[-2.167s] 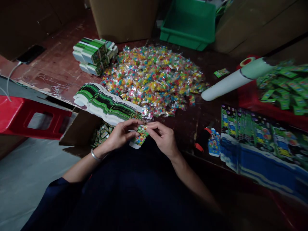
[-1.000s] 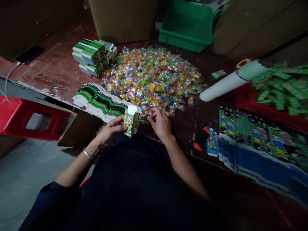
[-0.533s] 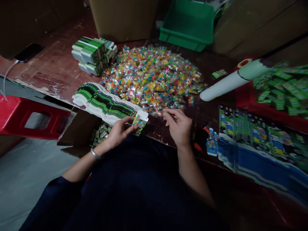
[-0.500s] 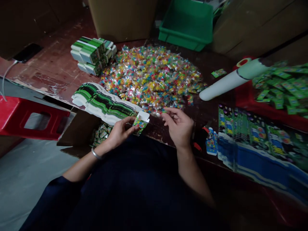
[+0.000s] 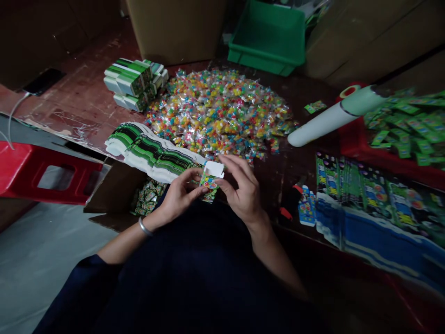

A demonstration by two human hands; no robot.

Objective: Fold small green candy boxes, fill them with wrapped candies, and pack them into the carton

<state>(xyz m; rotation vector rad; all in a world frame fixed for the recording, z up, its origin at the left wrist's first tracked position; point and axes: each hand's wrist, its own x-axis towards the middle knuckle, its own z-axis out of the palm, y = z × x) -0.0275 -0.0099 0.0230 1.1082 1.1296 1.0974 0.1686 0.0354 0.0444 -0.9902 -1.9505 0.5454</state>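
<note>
so, small printed box (image 5: pixel 209 183): between my two grips, just right of the left grip (image 5: pixel 179 195) and just left of the right grip (image 5: pixel 245 192).
left grip: clamped on the box, thumb over its printed face.
long axis: i read it as running across the left grip's fingertips, far end leaning slightly toward the right grip.
white flap (image 5: pixel 214 170): standing up at that far end, nearer the right grip.
right grip: thumb and forefinger apart around the flap's side; from here i can't tell if they pinch anything.
candy packets (image 5: pixel 219 113): heaped on the table (image 5: pixel 93 83) beyond both grips.
</note>
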